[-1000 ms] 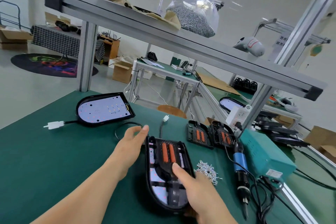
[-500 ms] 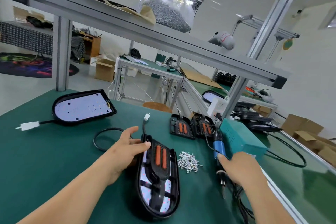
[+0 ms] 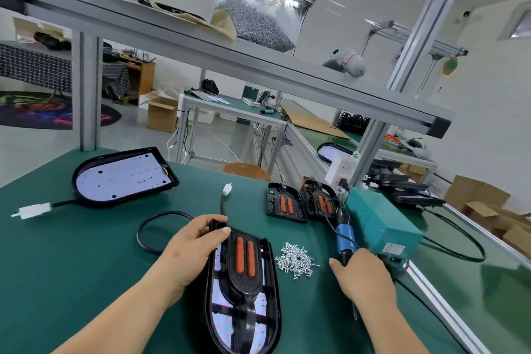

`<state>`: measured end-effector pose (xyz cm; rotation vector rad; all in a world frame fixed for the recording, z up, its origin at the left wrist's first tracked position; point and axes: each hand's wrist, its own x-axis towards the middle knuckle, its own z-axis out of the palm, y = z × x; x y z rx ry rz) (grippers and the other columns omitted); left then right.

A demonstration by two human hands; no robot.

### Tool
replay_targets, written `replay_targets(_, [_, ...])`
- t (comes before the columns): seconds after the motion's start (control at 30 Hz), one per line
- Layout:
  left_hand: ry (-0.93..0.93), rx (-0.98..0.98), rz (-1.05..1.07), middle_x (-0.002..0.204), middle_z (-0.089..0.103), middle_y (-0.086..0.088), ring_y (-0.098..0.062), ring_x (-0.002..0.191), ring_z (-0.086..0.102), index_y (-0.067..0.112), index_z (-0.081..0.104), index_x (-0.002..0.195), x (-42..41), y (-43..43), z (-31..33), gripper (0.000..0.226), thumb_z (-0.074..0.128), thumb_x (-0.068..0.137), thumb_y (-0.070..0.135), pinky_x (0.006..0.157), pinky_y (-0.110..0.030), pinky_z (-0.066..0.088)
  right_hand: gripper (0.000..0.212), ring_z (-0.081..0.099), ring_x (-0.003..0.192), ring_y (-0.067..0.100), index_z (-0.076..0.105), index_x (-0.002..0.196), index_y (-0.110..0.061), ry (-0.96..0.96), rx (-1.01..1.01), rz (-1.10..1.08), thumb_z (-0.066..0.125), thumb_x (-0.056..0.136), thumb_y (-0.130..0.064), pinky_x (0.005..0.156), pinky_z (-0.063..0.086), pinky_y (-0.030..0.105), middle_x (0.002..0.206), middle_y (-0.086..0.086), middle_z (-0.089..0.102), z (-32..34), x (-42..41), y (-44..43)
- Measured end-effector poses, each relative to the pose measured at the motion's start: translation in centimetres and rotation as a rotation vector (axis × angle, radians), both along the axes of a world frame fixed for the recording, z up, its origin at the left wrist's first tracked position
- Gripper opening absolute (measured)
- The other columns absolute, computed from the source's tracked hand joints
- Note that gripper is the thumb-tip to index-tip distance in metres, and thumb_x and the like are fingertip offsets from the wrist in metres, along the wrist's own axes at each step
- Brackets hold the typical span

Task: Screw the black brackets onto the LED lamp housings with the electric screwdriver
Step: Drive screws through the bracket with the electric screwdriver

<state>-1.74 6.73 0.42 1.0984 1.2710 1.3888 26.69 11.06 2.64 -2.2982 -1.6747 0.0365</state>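
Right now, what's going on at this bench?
A person's left hand holds the far end of the LED lamp housing, which lies on the green bench with a black bracket laid on it. The right hand grips the electric screwdriver beside the teal power box; its tip is not on the housing yet. A pile of screws lies between housing and screwdriver.

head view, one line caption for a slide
Left hand holds the lamp housing with its black bracket while the right hand grips the electric screwdriver beside loose screws.
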Motion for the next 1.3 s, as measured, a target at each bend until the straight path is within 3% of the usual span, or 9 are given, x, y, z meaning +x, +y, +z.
replay_targets(0.17, [-0.033,-0.02,-0.003,0.104,0.071,-0.008,-0.03,0.108,0.065,0.026,0.073,0.103,-0.2,0.2,-0.4,0.014,0.067,0.093,0.019,0.104,-0.043,0.046,0.032,0.053,0.077,0.025,0.05,0.106,-0.009,0.043,-0.047,-0.028,0.054,0.096,-0.039,0.063,0.039,0.03,0.086,0.002,0.053,0.1,-0.1,1.3])
replay_targets(0.43, [-0.052,-0.016,-0.026,0.102,0.073,-0.007,-0.031,0.105,0.067,0.039,0.074,0.095,-0.3,0.2,-0.1,0.022,0.073,0.072,0.038,0.105,-0.05,0.047,0.029,0.049,0.054,0.022,0.051,0.068,-0.011,0.296,0.035,-0.075,0.067,0.08,-0.032,0.051,0.033,0.028,0.062,0.004,0.055,1.2,0.2,0.9])
replay_targets(0.57, [-0.033,-0.007,-0.032,0.102,0.073,-0.006,-0.028,0.104,0.068,0.04,0.074,0.096,-0.4,0.2,-0.1,0.017,0.073,0.081,0.032,0.105,-0.049,0.047,0.033,0.034,0.046,0.019,0.046,0.055,-0.013,0.777,0.158,-0.049,0.071,0.075,-0.02,0.049,0.028,0.026,0.048,0.005,0.044,2.2,0.1,-0.7])
replay_targets(0.73, [-0.05,-0.007,-0.032,0.103,0.073,-0.01,-0.032,0.103,0.067,0.04,0.074,0.094,-0.3,-0.1,0.1,0.024,0.071,0.07,0.038,0.104,-0.051,0.047,0.017,0.046,0.046,0.018,0.054,0.08,-0.005,1.605,0.368,0.069,0.06,0.09,-0.017,0.038,0.038,0.023,0.058,0.008,0.056,3.6,-2.7,-2.6])
replay_targets(0.8, [-0.058,-0.01,-0.027,0.102,0.073,-0.011,-0.034,0.104,0.067,0.039,0.075,0.094,-0.3,-0.1,0.0,0.018,0.075,0.077,0.032,0.104,-0.052,0.047,0.017,0.05,0.045,0.015,0.052,0.084,-0.01,1.974,0.403,0.172,0.058,0.092,-0.025,0.039,0.043,0.02,0.061,0.006,0.054,5.1,-4.4,-3.4])
replay_targets(0.87, [-0.049,-0.02,-0.025,0.102,0.072,-0.011,-0.035,0.104,0.067,0.038,0.075,0.095,-0.4,0.0,-0.2,0.017,0.071,0.089,0.023,0.105,-0.054,0.046,0.032,0.048,0.044,0.016,0.052,0.084,-0.015,2.151,0.435,0.245,0.057,0.091,-0.046,0.042,0.042,0.021,0.061,0.005,0.052,6.5,-5.6,-3.8])
replay_targets(1.0, [-0.051,-0.026,-0.032,0.106,0.071,-0.016,-0.038,0.106,0.066,0.037,0.075,0.096,-0.6,-0.1,-0.4,0.019,0.068,0.093,0.02,0.105,-0.055,0.045,0.052,0.051,0.049,0.017,0.057,0.087,-0.017,2.183,0.685,0.214,0.048,0.091,-0.068,0.05,0.044,0.022,0.061,0.003,0.056,8.0,-6.6,-3.4])
replay_targets(1.2, [-0.044,0.016,0.049,0.09,0.076,-0.004,-0.023,0.088,0.07,0.033,0.076,0.091,-0.2,-0.4,-0.5,0.027,0.064,0.091,0.009,0.085,-0.036,0.052,0.027,0.073,0.095,0.021,0.053,0.119,-0.019,2.066,1.013,0.336,0.046,0.104,-0.04,0.069,0.059,0.028,0.101,0.006,0.071,9.8,-4.1,-0.9])
replay_targets(1.3, [-0.035,0.04,0.096,0.093,0.075,-0.007,-0.02,0.087,0.069,0.031,0.077,0.092,-0.1,-0.5,-0.4,0.028,0.064,0.09,0.006,0.086,-0.035,0.051,0.039,0.073,0.094,0.026,0.051,0.129,-0.021,2.052,0.967,0.548,0.061,0.093,-0.03,0.086,0.059,0.039,0.083,0.004,0.069,10.0,-2.7,-0.1])
